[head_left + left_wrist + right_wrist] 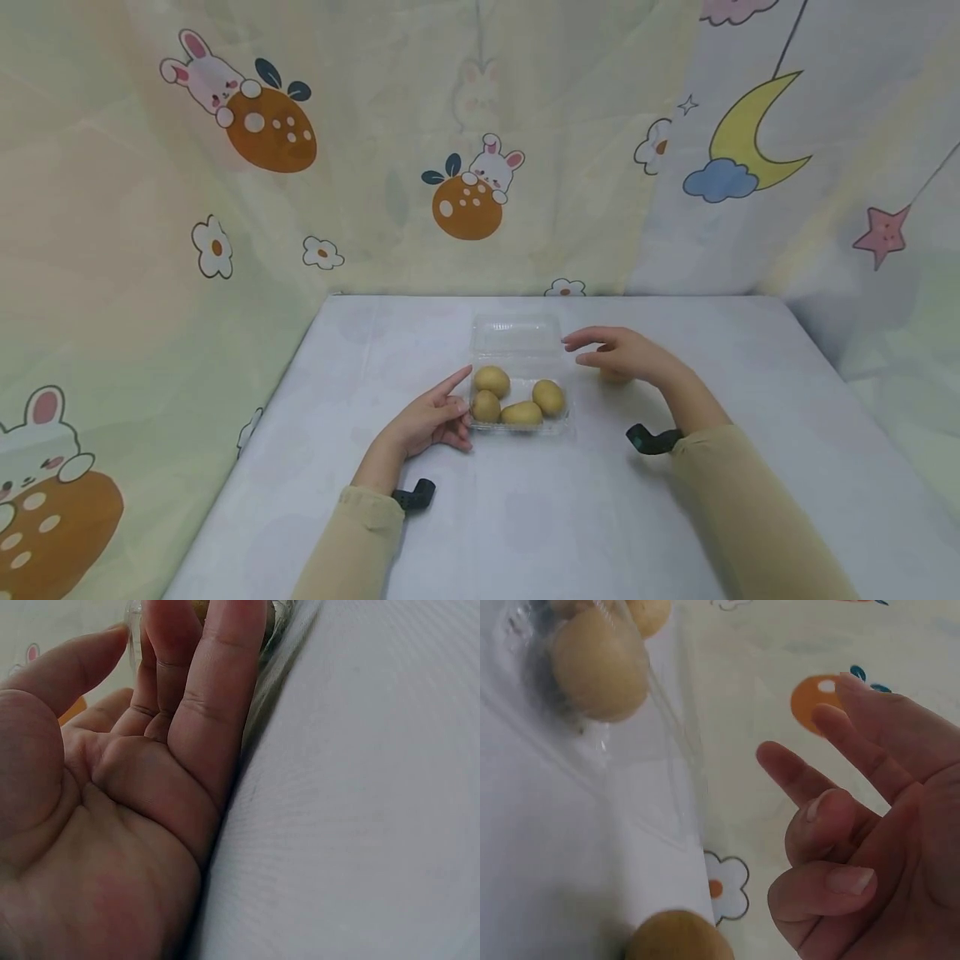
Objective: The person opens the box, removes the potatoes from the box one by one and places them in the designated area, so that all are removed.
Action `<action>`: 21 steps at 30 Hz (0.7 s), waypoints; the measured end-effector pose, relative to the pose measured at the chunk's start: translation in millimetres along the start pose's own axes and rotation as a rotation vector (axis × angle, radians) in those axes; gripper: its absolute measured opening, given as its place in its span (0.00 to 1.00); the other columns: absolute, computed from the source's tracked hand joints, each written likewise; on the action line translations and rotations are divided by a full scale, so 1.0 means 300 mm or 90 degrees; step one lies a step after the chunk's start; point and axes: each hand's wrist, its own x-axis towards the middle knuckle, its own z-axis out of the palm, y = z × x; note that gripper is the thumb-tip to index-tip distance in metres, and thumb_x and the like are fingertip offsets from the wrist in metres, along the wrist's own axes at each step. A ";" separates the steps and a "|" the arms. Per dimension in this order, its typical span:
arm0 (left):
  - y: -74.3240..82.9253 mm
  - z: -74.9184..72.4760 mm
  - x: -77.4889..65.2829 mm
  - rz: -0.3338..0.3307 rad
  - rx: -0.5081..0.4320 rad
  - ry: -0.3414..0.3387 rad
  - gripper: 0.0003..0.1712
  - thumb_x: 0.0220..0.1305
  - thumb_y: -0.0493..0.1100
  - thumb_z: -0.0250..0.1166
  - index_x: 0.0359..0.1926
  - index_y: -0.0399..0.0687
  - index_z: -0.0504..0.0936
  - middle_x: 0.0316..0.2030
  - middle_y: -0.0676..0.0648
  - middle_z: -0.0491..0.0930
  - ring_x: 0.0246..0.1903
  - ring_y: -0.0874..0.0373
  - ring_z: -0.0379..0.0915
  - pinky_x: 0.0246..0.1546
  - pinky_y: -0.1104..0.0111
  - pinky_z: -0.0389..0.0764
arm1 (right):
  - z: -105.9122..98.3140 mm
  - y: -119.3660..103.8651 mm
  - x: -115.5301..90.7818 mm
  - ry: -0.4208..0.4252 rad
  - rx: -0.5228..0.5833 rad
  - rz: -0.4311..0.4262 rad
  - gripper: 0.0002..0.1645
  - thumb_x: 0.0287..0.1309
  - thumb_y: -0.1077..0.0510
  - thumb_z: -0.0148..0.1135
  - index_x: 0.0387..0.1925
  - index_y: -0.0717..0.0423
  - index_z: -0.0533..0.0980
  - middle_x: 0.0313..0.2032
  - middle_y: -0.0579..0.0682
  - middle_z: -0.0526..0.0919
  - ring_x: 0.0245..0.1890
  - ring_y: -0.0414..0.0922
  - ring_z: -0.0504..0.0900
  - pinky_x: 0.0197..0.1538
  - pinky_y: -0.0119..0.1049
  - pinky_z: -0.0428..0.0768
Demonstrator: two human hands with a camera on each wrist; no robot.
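Note:
A clear plastic clamshell box [555, 427] stands on the table with its lid [516, 335] folded back, and several potatoes [521, 413] lie in it. At its left side is my left hand [429, 421], index finger stretched along the edge, other fingers right at the wall. The left wrist view shows that palm [105, 825] beside the tabletop, fingers mostly straight. To the right of the box my right hand [630, 354] hovers with nothing in its grasp, some fingers extended and others bent. Below it a loose potato [679, 937] sits on the table, partly hidden by the hand in the head view.
A white cloth covers the table [525, 517]. Behind it hangs a patterned curtain [375, 167] with rabbits and flowers, and more curtain [885, 317] hangs along the right. Each wrist wears a black camera mount [652, 440].

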 end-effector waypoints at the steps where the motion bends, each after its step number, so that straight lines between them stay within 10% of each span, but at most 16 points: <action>1: -0.001 -0.001 0.000 0.000 -0.001 0.000 0.42 0.71 0.42 0.60 0.77 0.72 0.49 0.31 0.48 0.79 0.27 0.56 0.80 0.42 0.44 0.86 | 0.007 -0.012 0.010 -0.016 0.004 -0.003 0.23 0.63 0.41 0.63 0.59 0.30 0.75 0.62 0.45 0.78 0.43 0.50 0.77 0.43 0.40 0.81; 6: -0.004 -0.002 -0.001 0.002 -0.001 -0.001 0.42 0.71 0.42 0.60 0.77 0.73 0.49 0.31 0.48 0.78 0.27 0.57 0.80 0.42 0.44 0.86 | 0.047 -0.062 0.053 -0.077 0.028 -0.013 0.22 0.61 0.40 0.65 0.58 0.24 0.74 0.61 0.47 0.79 0.23 0.51 0.70 0.26 0.34 0.72; 21: 0.000 0.000 -0.005 0.004 0.000 -0.009 0.42 0.72 0.41 0.58 0.78 0.70 0.47 0.31 0.49 0.79 0.28 0.57 0.80 0.43 0.44 0.86 | 0.164 -0.167 0.183 -0.178 0.018 -0.040 0.25 0.65 0.48 0.62 0.63 0.38 0.74 0.60 0.52 0.80 0.16 0.44 0.65 0.23 0.31 0.70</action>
